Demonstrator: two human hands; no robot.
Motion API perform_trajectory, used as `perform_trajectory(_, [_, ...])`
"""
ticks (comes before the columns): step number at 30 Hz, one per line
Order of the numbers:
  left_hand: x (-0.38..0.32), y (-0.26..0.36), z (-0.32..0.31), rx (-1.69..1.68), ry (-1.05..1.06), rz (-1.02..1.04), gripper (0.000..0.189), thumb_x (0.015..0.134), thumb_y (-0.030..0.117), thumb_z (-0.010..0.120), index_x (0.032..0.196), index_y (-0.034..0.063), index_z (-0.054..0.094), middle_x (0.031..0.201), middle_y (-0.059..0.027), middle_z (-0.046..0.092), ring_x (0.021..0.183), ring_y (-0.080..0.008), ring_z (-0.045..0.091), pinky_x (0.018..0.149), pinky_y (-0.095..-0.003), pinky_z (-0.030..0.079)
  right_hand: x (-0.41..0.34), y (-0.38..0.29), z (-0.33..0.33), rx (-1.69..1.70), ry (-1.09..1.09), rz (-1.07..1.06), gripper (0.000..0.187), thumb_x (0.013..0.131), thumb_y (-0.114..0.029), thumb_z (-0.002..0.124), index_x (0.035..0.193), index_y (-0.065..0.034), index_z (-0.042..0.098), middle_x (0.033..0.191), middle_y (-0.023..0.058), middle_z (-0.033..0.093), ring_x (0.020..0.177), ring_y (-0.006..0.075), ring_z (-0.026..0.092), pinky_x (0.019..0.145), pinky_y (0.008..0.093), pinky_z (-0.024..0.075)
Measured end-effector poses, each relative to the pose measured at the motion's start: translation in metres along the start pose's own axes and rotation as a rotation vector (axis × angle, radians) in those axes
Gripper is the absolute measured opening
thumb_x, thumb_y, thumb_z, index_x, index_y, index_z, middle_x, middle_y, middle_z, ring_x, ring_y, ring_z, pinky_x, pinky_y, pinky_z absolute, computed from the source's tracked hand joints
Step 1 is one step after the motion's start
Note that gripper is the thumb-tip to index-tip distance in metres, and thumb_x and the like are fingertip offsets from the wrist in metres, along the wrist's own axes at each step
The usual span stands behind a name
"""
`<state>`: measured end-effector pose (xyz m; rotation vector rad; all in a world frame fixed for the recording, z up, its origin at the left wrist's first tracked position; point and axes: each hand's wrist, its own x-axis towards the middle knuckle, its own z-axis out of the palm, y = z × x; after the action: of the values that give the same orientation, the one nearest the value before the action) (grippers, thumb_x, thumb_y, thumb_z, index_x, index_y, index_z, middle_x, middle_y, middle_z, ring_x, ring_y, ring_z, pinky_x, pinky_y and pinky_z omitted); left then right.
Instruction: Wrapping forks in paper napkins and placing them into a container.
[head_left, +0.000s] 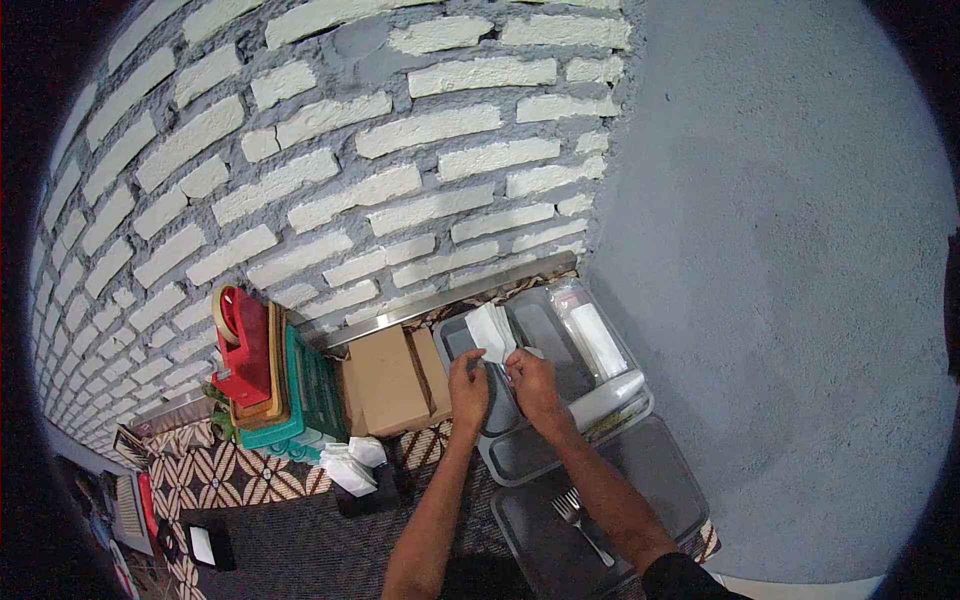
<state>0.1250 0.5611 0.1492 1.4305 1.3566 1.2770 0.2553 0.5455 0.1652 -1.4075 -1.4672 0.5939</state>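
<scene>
My right hand (532, 381) pinches the lower end of a small folded stack of white paper napkins (491, 330). At the stack's lower left corner are the fingertips of my left hand (469, 386); whether they grip the paper is unclear. Both hands are above a grey divided tray (536, 319). In its right part lie a clear plastic packet with white contents (596, 337) and a rolled plastic bag (607, 397). Nearer me, a metal fork (581, 525) lies on a flat grey tray (529, 529), beside my right forearm.
Left of the divided tray stands a cardboard box (386, 379). Further left, a red tape dispenser (244, 352) sits atop stacked teal baskets (300, 390). Folded white napkins (351, 466) rest on a black holder (367, 495). A brick wall (420, 187) and grey wall (765, 300) bound the table.
</scene>
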Motion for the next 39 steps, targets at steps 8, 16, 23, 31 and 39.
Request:
perform_trajectory(8, [-0.117,0.058,-0.018,-0.135,0.031,-0.065,0.016,0.093,0.006,0.050,0.105,0.0002,0.058,0.101,-0.0092,0.058,0.095,-0.0189,0.057,0.083,-0.0308,0.045,-0.081,-0.049,-0.065,0.014,0.054,0.039,0.014,0.089,-0.013,0.057,0.094,-0.0012,0.060,0.082,0.0169,0.063,0.075,0.0327,0.062,0.068,0.0391,0.0479])
perform_trajectory(16, [-0.291,0.076,-0.019,0.021,-0.203,-0.229,0.024,0.093,0.011,0.050,0.114,0.0016,0.056,0.112,-0.0155,0.058,0.106,-0.0266,0.056,0.093,-0.0378,0.043,-0.262,-0.051,-0.114,-0.686,0.047,0.239,0.032,0.092,-0.022,0.054,0.120,-0.0065,0.053,0.120,0.0148,0.053,0.114,0.0327,0.044,0.099,0.0469,0.0281])
perform_trajectory(23, [-0.354,0.073,0.004,0.285,-0.436,0.000,0.038,0.090,0.007,0.049,0.128,0.0021,0.046,0.135,-0.0227,0.040,0.133,-0.0390,0.028,0.110,-0.0461,0.023,-0.311,-0.057,-0.113,-0.701,-0.086,0.287,0.043,0.090,-0.019,0.056,0.129,-0.0053,0.046,0.121,0.0161,0.048,0.109,0.0346,0.045,0.093,0.0483,0.0341])
perform_trajectory(31, [-0.353,0.096,-0.059,0.118,-0.228,0.104,0.022,0.085,-0.001,0.050,0.105,-0.0001,0.059,0.121,-0.0187,0.054,0.110,-0.0348,0.054,0.093,-0.0428,0.042,-0.323,-0.042,-0.125,-0.487,-0.032,0.216,0.024,0.085,-0.010,0.059,0.108,-0.0017,0.056,0.108,0.0184,0.050,0.103,0.0365,0.047,0.089,0.0452,0.0385])
perform_trajectory(39, [-0.352,0.033,-0.179,0.790,0.107,-0.382,0.059,0.086,0.018,0.061,0.130,-0.0096,0.035,0.129,-0.0296,0.038,0.118,-0.0460,0.041,0.100,-0.0481,0.035,-0.314,-0.072,-0.133,-0.399,0.011,0.219,0.016,0.088,-0.013,0.057,0.101,-0.0035,0.056,0.100,0.0182,0.056,0.097,0.0356,0.053,0.085,0.0435,0.0413])
